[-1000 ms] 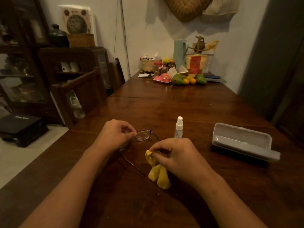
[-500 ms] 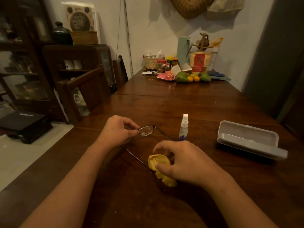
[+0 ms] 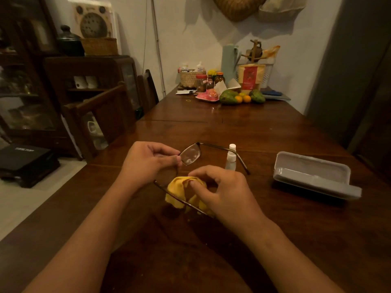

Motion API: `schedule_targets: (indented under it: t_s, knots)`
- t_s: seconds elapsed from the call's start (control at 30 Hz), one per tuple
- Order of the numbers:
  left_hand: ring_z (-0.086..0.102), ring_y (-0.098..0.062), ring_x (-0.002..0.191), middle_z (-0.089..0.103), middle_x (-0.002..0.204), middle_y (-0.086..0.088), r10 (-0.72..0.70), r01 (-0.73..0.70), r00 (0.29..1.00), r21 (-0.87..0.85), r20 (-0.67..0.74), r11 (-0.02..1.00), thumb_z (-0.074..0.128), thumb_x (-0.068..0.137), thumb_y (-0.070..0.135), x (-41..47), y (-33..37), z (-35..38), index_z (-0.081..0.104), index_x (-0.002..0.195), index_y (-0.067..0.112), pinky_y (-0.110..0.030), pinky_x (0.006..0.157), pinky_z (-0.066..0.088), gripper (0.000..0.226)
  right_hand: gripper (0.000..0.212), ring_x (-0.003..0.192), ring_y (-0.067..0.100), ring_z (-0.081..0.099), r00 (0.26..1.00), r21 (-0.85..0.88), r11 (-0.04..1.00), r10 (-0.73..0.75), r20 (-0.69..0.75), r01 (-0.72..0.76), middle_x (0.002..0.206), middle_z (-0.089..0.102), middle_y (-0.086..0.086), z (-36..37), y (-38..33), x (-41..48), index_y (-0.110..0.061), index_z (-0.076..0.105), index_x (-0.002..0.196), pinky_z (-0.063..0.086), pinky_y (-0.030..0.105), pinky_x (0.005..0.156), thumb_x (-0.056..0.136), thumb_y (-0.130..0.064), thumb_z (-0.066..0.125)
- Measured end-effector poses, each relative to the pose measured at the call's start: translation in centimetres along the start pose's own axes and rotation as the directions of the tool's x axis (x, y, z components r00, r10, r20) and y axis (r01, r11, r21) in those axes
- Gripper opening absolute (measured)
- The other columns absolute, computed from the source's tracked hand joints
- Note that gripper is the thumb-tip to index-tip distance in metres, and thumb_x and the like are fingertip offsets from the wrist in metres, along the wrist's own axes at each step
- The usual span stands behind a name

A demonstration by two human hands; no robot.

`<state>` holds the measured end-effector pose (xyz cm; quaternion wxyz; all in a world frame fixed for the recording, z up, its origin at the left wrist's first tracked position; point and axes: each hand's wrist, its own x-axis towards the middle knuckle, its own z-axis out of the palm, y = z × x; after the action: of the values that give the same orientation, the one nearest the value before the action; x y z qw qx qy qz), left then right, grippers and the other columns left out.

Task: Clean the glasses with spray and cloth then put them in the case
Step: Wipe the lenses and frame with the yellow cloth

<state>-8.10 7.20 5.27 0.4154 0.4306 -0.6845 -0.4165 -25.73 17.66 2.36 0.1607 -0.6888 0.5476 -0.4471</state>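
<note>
A long dark wooden counter [image 3: 232, 127] runs away toward a pale wall in a dimly lit room. Over its near half, the glasses [image 3: 190, 154] are held by the left hand [image 3: 148, 163], whose thumb and fingertips pinch the frame at the edge of the one lens that shows; the other lens is hidden behind that hand. Both temples are unfolded: one reaches right, crossing in front of the spray bottle [image 3: 231, 158], and the other runs toward the viewer across the yellow cloth [image 3: 179, 187]. The cloth lies bunched just below the lens, and the right hand [image 3: 222, 191] grips it, thumb and curled fingers gathered into its folds. The small clear spray bottle stands upright with its white cap on, just beyond the right hand. Well apart to the right, the grey case [image 3: 313, 176] lies open on the counter.

At the far end sit fruit [image 3: 230, 97], jars, a woven basket [image 3: 191, 78] and a tall pale green jug [image 3: 229, 60]. Wooden chairs [image 3: 101, 115] stand along the left side, with a dark cabinet [image 3: 84, 77] behind them and a black box [image 3: 23, 161] on the floor.
</note>
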Motion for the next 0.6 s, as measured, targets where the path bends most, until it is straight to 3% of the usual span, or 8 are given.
schedule_targets:
  t_s: [0.1,0.27,0.43,0.53,0.6]
  knots:
    - [0.076,-0.021,0.076,0.078,0.078,-0.007,-0.022,0.026,0.999,-0.085,0.045,0.996,0.081,0.073,0.011,-0.2,0.4,0.7,0.079,0.081,0.018,-0.023,0.063,0.057,0.011,0.021,0.091,-0.005,0.064,0.987,-0.048,0.997,-0.072,-0.147,0.066,0.098,0.071,-0.016,-0.3,-0.2,-0.1,-0.026,0.072,0.108,0.056,0.018,0.075,0.087,-0.025,0.072]
    - [0.073,-0.011,0.063,0.077,0.074,-0.007,-0.046,0.057,0.996,-0.147,0.077,0.987,0.084,0.062,0.021,-0.7,1.0,1.7,0.080,0.078,0.015,-0.016,0.053,0.052,0.017,0.024,0.093,0.000,0.064,0.932,-0.180,0.972,-0.203,-0.299,0.154,0.102,0.071,-0.015,-1.5,-0.3,-0.1,-0.028,0.070,0.114,0.058,0.022,0.070,0.089,-0.027,0.066]
    - [0.072,-0.010,0.061,0.077,0.071,-0.008,-0.042,0.058,0.995,-0.186,0.087,0.981,0.084,0.062,0.019,-1.3,1.7,2.1,0.080,0.076,0.013,-0.016,0.051,0.051,0.016,0.021,0.100,0.013,0.063,0.886,-0.328,0.922,-0.319,-0.335,0.208,0.106,0.070,0.001,-1.5,0.5,0.4,-0.013,0.072,0.112,0.056,0.039,0.078,0.092,-0.013,0.066]
    - [0.073,-0.015,0.065,0.077,0.074,-0.011,-0.045,0.066,0.994,-0.220,0.097,0.973,0.084,0.057,0.022,-1.5,2.1,2.2,0.080,0.076,0.012,-0.019,0.055,0.055,0.022,0.021,0.092,0.022,0.064,0.863,-0.496,0.844,-0.395,-0.315,0.205,0.100,0.070,0.008,-1.5,0.7,0.5,-0.009,0.072,0.109,0.056,0.042,0.074,0.089,-0.014,0.068]
    - [0.073,-0.015,0.066,0.077,0.075,-0.011,-0.032,0.053,0.995,-0.222,0.094,0.974,0.083,0.057,0.021,-1.7,2.4,2.3,0.080,0.076,0.011,-0.020,0.056,0.056,0.022,0.022,0.090,0.022,0.064,0.875,-0.504,0.835,-0.398,-0.276,0.221,0.097,0.070,0.007,-1.6,0.5,0.5,-0.009,0.073,0.106,0.052,0.043,0.079,0.090,-0.021,0.064]
